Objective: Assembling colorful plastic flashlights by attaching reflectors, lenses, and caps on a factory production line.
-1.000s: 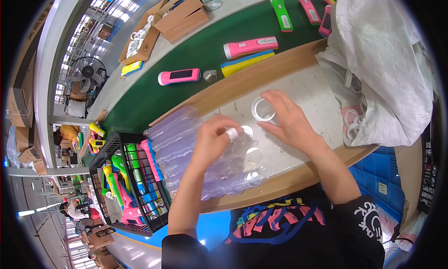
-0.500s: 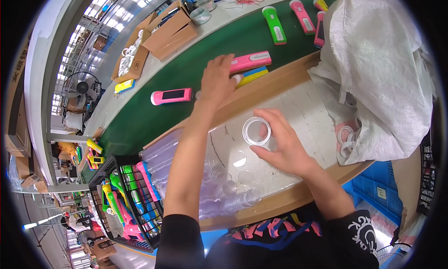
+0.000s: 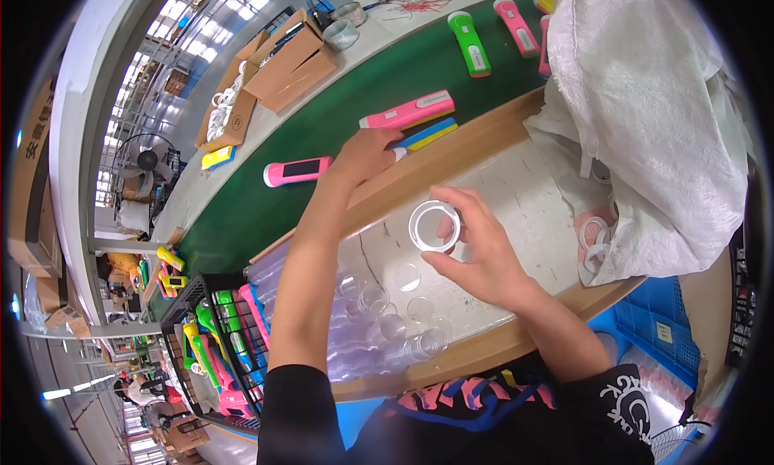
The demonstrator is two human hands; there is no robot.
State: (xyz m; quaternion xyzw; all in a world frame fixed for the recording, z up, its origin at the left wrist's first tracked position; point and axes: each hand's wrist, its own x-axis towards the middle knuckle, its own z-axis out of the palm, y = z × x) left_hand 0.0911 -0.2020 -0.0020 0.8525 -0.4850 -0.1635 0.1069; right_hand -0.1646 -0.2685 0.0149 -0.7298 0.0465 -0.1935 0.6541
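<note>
My right hand (image 3: 476, 243) pinches a white ring (image 3: 434, 226) with a clear round centre between thumb and fingers, held above the tray. On the green surface beyond the tray, my left hand (image 3: 364, 157) has its fingers round the head end of a yellow and blue flashlight (image 3: 433, 134); they partly hide that end. Just behind it lies a pink flashlight (image 3: 411, 110). Another pink flashlight (image 3: 298, 171) with a dark panel lies to the left of this hand. Below my hands, several clear discs (image 3: 407, 277) and clear plastic cylinders (image 3: 355, 336) rest in the cardboard tray (image 3: 476, 160).
A white woven sack (image 3: 645, 134) stands at the right, with white rings (image 3: 595, 243) beside its base. A black basket (image 3: 211, 284) of colourful flashlights is at the left. Further flashlights, including a green one (image 3: 469, 44), lie at the back, near open cardboard boxes (image 3: 290, 74).
My left hand has come off the pink flashlight and moved slightly nearer, to the yellow and blue one. The pink flashlight's head end now shows. My right hand still holds the ring.
</note>
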